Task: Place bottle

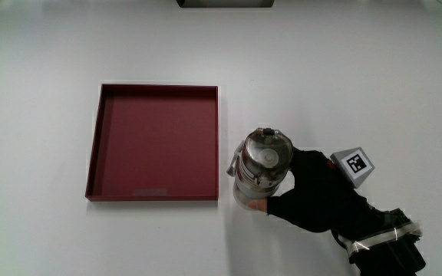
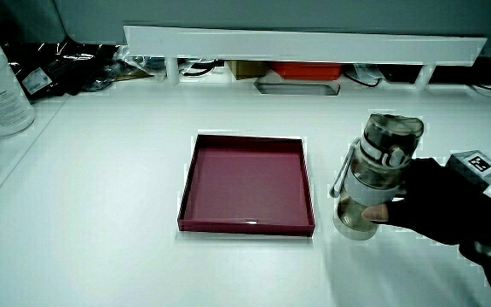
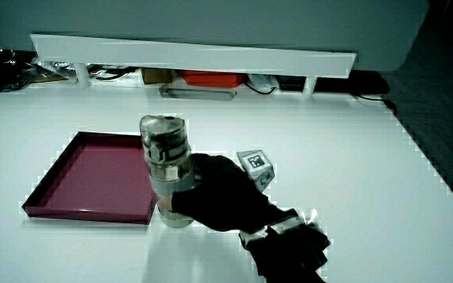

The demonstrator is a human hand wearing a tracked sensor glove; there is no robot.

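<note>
Holding the clear bottle [image 1: 263, 165] in the gloved hand [image 1: 313, 195], with the fingers [image 1: 278, 205] wrapped tight round its lower half, most likely to keep it from tipping. Keeping it upright near the middle of the picture, just beside the red tray [image 1: 156, 90] and not in it. Cannot tell whether touching the white table [image 1: 44, 61] or hanging just above it. Capped on top, with a thin loop [image 2: 341, 175] hanging down on the side nearest the tray. Gripping low, maybe so the base can meet a flat spot first. Probably meant to go into the tray, being so close. Would need just a small lift over the low wall. Carrying the little patterned cube [image 1: 353, 165] on the back of the hand, away from the bottle.
</note>
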